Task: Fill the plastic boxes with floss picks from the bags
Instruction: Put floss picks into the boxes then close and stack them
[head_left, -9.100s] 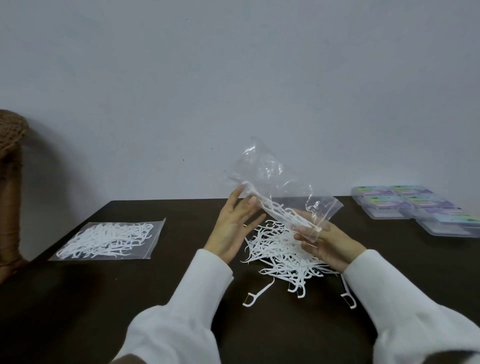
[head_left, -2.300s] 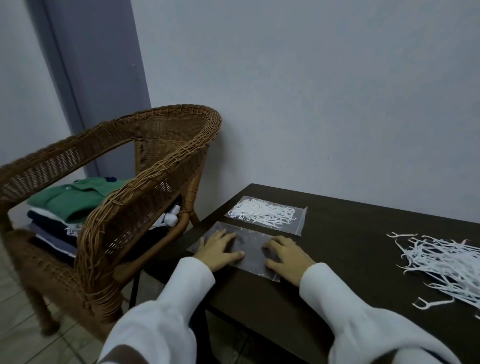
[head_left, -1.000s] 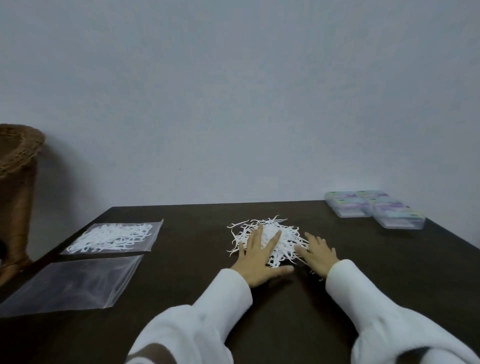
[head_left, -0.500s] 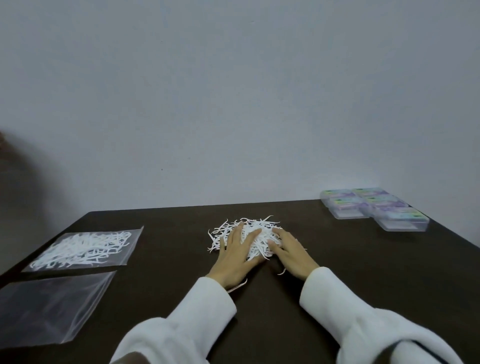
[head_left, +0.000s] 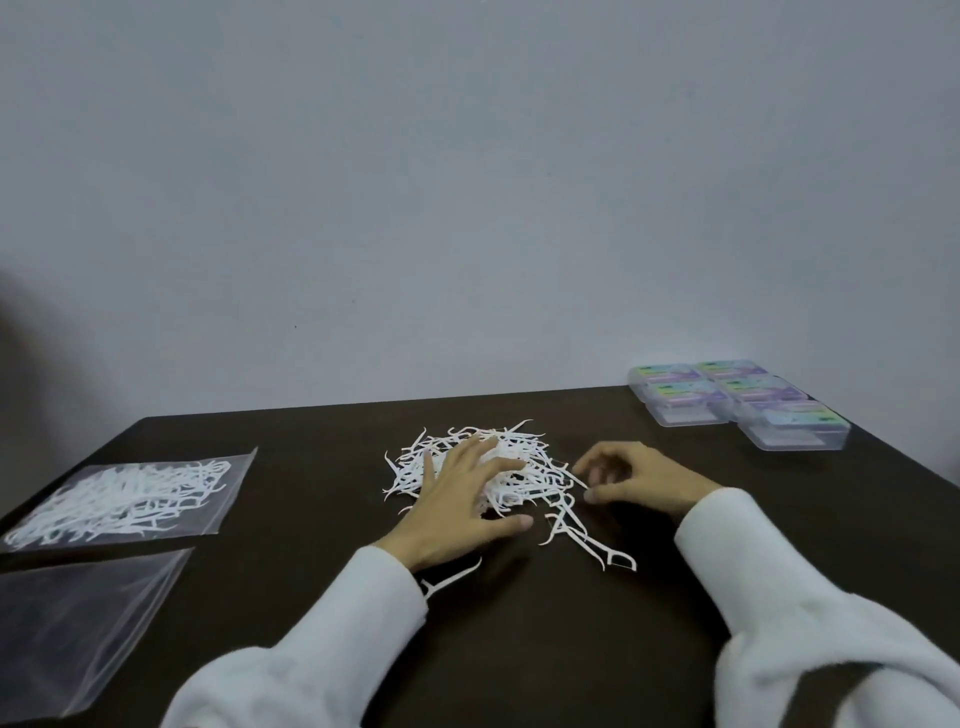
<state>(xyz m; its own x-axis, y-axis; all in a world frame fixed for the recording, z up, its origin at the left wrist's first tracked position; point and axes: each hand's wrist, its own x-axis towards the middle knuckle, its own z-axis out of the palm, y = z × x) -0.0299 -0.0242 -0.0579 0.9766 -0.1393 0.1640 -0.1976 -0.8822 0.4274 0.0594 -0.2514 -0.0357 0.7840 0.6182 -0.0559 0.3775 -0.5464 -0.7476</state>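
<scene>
A loose heap of white floss picks (head_left: 524, 457) lies in the middle of the dark table (head_left: 519, 649). My left hand (head_left: 457, 504) rests flat on the heap, fingers spread. My right hand (head_left: 639, 480) hovers just right of the heap with its fingers curled and nothing visibly in them. A few stray picks (head_left: 592, 545) trail toward me. Several closed clear plastic boxes (head_left: 737, 400) with coloured labels sit at the far right. A full bag of floss picks (head_left: 124, 499) lies at the left, with an empty clear bag (head_left: 72, 618) nearer to me.
A plain grey wall stands right behind the table's far edge. One single pick (head_left: 452, 577) lies by my left sleeve. The table's left edge runs under the two bags.
My right hand has pulled off the heap to the right and curled its fingers, dragging a few picks out. My left hand stays pressed on the heap.
</scene>
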